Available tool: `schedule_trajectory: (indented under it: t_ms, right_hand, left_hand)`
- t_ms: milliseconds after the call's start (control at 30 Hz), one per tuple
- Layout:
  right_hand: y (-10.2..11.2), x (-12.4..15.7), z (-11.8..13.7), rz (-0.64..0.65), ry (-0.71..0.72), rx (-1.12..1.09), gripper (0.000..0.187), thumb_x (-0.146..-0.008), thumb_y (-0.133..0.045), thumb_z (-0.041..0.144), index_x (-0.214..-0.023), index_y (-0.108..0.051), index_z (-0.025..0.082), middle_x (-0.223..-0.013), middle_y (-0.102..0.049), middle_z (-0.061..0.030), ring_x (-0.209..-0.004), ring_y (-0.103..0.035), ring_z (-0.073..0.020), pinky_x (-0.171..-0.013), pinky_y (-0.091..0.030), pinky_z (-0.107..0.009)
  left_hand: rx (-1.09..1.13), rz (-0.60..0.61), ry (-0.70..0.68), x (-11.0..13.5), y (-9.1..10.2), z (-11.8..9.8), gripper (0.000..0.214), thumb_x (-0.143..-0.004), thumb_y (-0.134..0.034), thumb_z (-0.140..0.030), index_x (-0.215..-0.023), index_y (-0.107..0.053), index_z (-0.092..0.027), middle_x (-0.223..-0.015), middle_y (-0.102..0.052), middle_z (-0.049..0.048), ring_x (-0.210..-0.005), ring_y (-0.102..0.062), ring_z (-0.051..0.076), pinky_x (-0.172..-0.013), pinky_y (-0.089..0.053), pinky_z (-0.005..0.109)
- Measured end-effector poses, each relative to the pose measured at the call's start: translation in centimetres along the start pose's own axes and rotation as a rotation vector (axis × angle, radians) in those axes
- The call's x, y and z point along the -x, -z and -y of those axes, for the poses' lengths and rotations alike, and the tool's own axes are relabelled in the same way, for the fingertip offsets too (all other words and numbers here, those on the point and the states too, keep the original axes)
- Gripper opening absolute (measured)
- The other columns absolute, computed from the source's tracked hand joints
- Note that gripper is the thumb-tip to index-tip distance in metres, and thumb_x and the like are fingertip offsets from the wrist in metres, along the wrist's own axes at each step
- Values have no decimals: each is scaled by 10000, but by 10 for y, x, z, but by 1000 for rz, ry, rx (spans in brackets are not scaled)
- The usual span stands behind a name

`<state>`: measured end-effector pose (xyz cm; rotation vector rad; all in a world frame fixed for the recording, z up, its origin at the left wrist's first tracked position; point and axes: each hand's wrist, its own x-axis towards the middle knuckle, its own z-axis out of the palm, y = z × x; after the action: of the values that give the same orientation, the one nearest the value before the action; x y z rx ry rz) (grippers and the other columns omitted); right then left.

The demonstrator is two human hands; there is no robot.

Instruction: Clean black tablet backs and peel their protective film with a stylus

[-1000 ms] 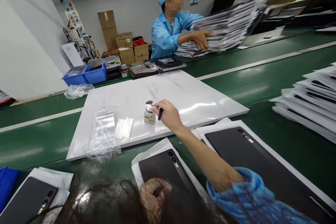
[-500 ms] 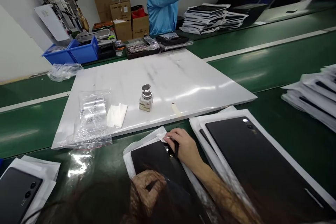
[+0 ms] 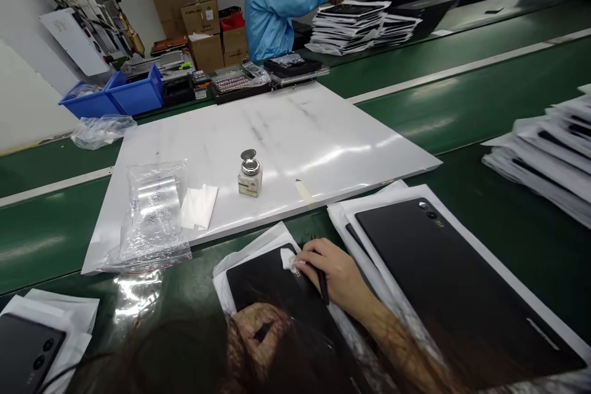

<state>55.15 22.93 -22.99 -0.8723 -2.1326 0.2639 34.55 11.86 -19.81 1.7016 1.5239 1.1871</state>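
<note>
My right hand (image 3: 330,271) is closed, pinching a small white wipe (image 3: 289,260) against the camera corner of a black tablet-like panel (image 3: 258,271). A dark pen-like stick (image 3: 322,286) also sits in that hand, angled down beneath the fingers. The panel lies on white sheets (image 3: 222,286). Over its lower part rests my left hand (image 3: 258,332), fingers curled and thumb drawn in, partly covered by strands of hair; whatever it may hold is hidden. Close to my right forearm is another black panel (image 3: 429,277) with two camera lenses, also on white sheets.
A white board (image 3: 323,135) carries a small metal-capped bottle (image 3: 250,178), a folded wipe (image 3: 201,206) and a clear plastic bag (image 3: 154,209). Another panel (image 3: 28,345) lies left. Sheet-wrapped panels (image 3: 545,154) are stacked right. Across the bench, a person in blue (image 3: 272,6) handles a stack.
My right hand has shifted the wipe from the panel's top edge down onto the lens area. The person opposite has lowered a stack of sheets into view. The camera view has shifted slightly.
</note>
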Motion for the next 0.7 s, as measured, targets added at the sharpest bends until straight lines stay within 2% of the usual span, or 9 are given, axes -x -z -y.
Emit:
schedule_trajectory:
  t_ms: [100,200,267,367,433,533,700]
  right_hand:
    - [-2,3,3,7,-21,0,234,-1087,-685,143,-984,-845,279,-895,-813,-67,-745,-745,-253,-646,-632,-403]
    - [4,8,5,95,-19,-49,254,-1077,-690,183,-953,-845,341,-872,-816,-46,-733,-757,-262,-626,-644,-421]
    - [12,8,3,127,-89,-7,256,-1074,-687,214,-929,-849,351,-852,-815,-60,-729,-761,-286,-628,-652,-458]
    - [20,1,-4,84,-206,106,266,-1091,-670,242,-925,-863,318,-891,-835,-107,-772,-775,-326,-673,-667,-513]
    - [16,-6,-5,52,-226,120,272,-1113,-651,249,-962,-871,300,-938,-846,-122,-830,-793,-339,-725,-686,-523]
    - [2,-15,-1,73,-205,78,247,-1109,-675,249,-967,-866,311,-929,-846,-83,-834,-799,-301,-748,-699,-465]
    - [-4,-28,-3,64,-228,98,210,-1032,-741,190,-880,-846,289,-884,-821,-82,-787,-746,-295,-706,-628,-439]
  left_hand:
    - [-4,-7,-4,1,-1,2,157,-705,-687,-186,-735,-697,-340,-698,-761,-84,-606,-734,175,-607,-600,197]
    - [5,2,4,2,-1,2,152,-716,-675,-206,-742,-697,-354,-695,-763,-76,-598,-734,193,-596,-610,228]
    - [14,22,18,2,0,1,158,-712,-679,-211,-742,-701,-365,-695,-765,-75,-598,-735,201,-575,-614,237]
    - [25,26,39,1,0,0,167,-704,-680,-202,-730,-705,-365,-699,-768,-69,-607,-736,217,-569,-617,259]
    - [33,13,45,1,0,0,156,-706,-675,-209,-723,-706,-361,-702,-769,-66,-612,-736,220,-577,-616,267]
    - [51,-7,47,0,-1,0,135,-706,-676,-222,-716,-709,-353,-685,-764,-64,-597,-731,211,-572,-610,261]
    - [99,-47,68,0,-3,-1,117,-693,-698,-226,-708,-716,-341,-682,-766,-56,-609,-733,209,-584,-605,261]
